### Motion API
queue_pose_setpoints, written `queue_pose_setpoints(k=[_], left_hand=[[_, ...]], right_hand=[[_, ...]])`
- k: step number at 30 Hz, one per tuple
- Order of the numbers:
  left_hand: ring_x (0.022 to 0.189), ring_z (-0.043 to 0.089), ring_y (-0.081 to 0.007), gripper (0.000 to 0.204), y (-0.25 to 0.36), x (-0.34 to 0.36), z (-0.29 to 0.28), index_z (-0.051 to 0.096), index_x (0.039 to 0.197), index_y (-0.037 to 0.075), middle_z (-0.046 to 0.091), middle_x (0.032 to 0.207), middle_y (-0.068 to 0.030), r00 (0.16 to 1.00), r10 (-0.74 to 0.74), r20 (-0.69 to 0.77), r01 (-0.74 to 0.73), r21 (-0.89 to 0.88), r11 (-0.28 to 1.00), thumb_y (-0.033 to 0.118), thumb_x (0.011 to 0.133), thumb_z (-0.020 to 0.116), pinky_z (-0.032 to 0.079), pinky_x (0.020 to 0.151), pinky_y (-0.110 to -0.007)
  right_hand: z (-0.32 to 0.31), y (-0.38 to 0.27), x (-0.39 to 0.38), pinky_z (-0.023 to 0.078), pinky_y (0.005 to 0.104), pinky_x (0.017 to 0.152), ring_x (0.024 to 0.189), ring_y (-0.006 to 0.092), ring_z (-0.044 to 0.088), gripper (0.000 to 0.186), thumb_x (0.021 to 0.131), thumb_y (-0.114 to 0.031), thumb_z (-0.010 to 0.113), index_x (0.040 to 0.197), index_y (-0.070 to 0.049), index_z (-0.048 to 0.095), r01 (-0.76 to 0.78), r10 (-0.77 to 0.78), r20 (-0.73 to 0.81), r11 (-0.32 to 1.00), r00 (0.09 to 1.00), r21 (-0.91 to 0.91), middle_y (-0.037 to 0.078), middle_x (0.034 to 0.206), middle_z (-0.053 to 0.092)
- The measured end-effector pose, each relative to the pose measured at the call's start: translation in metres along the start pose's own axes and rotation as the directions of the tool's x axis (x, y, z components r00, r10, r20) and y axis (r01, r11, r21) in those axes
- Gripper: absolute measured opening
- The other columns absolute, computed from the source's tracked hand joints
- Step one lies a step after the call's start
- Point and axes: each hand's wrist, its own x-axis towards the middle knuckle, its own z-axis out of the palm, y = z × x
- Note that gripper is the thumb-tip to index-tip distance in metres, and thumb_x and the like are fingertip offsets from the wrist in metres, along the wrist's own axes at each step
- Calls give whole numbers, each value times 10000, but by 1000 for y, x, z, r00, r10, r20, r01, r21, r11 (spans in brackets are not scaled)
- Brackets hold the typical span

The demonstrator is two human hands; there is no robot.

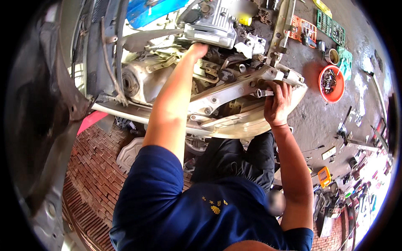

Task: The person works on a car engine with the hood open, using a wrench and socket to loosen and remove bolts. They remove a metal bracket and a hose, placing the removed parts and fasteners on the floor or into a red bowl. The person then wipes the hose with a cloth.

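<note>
My left hand [198,50] reaches into the engine bay at the lower edge of a silver ribbed engine cover [211,35]. Its fingers are hidden under that cover, so what they touch does not show. My right hand [278,102] is at the right end of the pale metal front crossmember [226,90], above the headlamp [240,126]. Its fingers are curled over a short silver metal piece with a round end [263,93], which looks like a wrench end; the rest is covered by the hand.
An orange-red bowl [337,96] of small metal parts stands on the floor at right. Beyond it lie an open green tool case [331,27] and an orange one [302,30]. Tools and an orange-yellow case [324,177] are scattered lower right. Brick paving [98,161] shows at left.
</note>
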Motion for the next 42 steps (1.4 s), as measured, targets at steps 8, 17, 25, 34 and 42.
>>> queue_pose_setpoints(k=[8, 17, 25, 34, 42], left_hand=[[1127, 691, -243, 573, 47, -201, -43, 616, 1314, -42, 725, 1230, -169, 953, 270, -138, -280, -63, 958, 438, 1002, 652, 519, 959, -368], [568, 645, -357, 280, -54, -311, -77, 727, 949, 31, 660, 644, -163, 640, 282, -715, -269, 135, 954, 302, 967, 656, 519, 589, -439], [719, 672, -369, 197, -55, -338, -75, 710, 863, 98, 691, 766, -138, 500, 367, -784, -103, 367, 924, 277, 928, 658, 539, 668, -477], [745, 696, -329, 326, -49, -327, -69, 734, 892, 108, 699, 753, -127, 590, 240, -771, 149, 395, 906, 420, 897, 638, 548, 688, -446], [757, 703, -343, 324, -40, -324, -72, 748, 926, 102, 716, 789, -127, 641, 192, -743, 208, 410, 888, 415, 889, 675, 555, 685, -456]], right_hand=[[-2, -3, -4, 423, 508, 938, 1059, 410, 548, 312, 841, -116, 593, 1141, -53, 651, 31, -32, -12, 998, 999, -51, 176, 1115, 618], [0, -9, -7, 422, 523, 976, 1098, 437, 541, 280, 930, -163, 585, 1168, -35, 659, 60, -63, -12, 987, 998, -149, 196, 1167, 624], [-76, 55, -20, 497, 538, 731, 828, 496, 660, 399, 1060, -328, 513, 1159, 44, 618, -278, 290, 199, 957, 936, -85, 297, 944, 674], [-128, 250, -81, 470, 383, 466, 503, 238, 601, 172, 962, -143, 589, 1058, -2, 607, -647, 655, 526, 725, 543, -235, 165, 725, 654], [-146, 305, -39, 546, 525, 758, 794, 414, 686, 325, 961, -310, 610, 1034, -5, 697, -215, 504, 298, 730, 811, -649, 188, 892, 738]])
